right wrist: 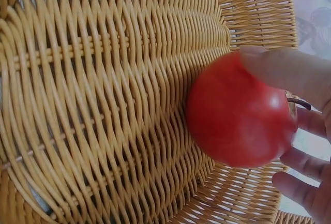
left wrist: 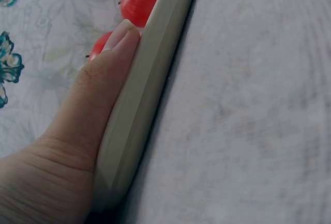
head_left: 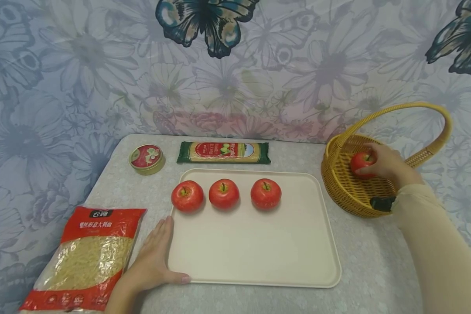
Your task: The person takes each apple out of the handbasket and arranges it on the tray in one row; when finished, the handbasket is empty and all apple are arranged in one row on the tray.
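Observation:
My right hand [head_left: 388, 163] reaches into the yellow wicker basket [head_left: 339, 198] and holds a red apple [head_left: 362, 165] there. In the right wrist view, the thumb [right wrist: 289, 71] lies on one side of the apple [right wrist: 240, 113] and the fingers are around its stem end and other side. My left hand [head_left: 153, 257] rests at the near left corner of the cream tray [head_left: 255, 253], its fingers straight along the left edge and its thumb at the front edge. Three red apples stand in a row on the tray: left [head_left: 187, 196], middle [head_left: 224, 194] and right [head_left: 265, 193].
A red bag of pasta [head_left: 86, 253] lies left of my left hand. Behind the tray are a round tin [head_left: 147, 159] and a green-ended pack of spaghetti [head_left: 224, 152]. The basket's tall handle [head_left: 416, 105] arches over to the right. Floral cloth hangs behind the table.

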Demonstrator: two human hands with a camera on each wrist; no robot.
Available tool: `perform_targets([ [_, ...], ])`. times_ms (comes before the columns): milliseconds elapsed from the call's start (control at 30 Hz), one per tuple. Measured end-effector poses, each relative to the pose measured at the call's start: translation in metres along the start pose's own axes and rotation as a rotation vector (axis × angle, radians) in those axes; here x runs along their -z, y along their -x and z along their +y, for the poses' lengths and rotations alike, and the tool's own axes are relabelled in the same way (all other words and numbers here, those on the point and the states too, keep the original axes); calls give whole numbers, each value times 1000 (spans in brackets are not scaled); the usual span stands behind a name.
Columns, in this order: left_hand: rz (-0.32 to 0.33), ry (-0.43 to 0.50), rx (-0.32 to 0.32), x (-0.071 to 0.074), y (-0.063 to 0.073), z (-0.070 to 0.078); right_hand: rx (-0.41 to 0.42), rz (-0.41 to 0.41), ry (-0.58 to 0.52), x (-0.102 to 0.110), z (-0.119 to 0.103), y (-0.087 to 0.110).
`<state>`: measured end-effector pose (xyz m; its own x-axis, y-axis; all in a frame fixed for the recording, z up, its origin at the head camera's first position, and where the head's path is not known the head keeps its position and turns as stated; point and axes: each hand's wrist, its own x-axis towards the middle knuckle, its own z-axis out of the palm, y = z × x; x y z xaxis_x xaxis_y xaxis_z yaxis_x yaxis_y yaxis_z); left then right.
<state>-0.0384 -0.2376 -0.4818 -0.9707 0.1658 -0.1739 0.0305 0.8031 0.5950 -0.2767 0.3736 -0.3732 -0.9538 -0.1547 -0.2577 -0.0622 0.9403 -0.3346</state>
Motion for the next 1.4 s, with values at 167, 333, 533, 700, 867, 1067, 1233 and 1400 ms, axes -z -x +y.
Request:
perform_targets([
  [167, -4, 0, 4, 1, 1, 1, -5, -26, 10, 1, 3, 4],
  [333, -4, 6, 3, 2, 1, 2, -29, -59, -23, 1, 5, 6],
  [533, -4, 2, 5, 1, 1, 2, -33, -101, -119, -4, 8, 6],
  [700, -5, 1, 10, 1, 0, 2, -27, -126, -171, -8, 12, 6],
  [867, -5, -16, 11, 1, -1, 2, -43, -105, -88, -8, 15, 9],
  [1067, -14, -26, 21, 1, -1, 3, -51, -58, -66, -6, 13, 10],
  [1233, -7, -20, 17, 0, 0, 2, -28, 22, -67, 3, 1, 15],
  [1400, 2, -13, 3, -1, 0, 1, -13, 83, -31, 10, -15, 33],
])
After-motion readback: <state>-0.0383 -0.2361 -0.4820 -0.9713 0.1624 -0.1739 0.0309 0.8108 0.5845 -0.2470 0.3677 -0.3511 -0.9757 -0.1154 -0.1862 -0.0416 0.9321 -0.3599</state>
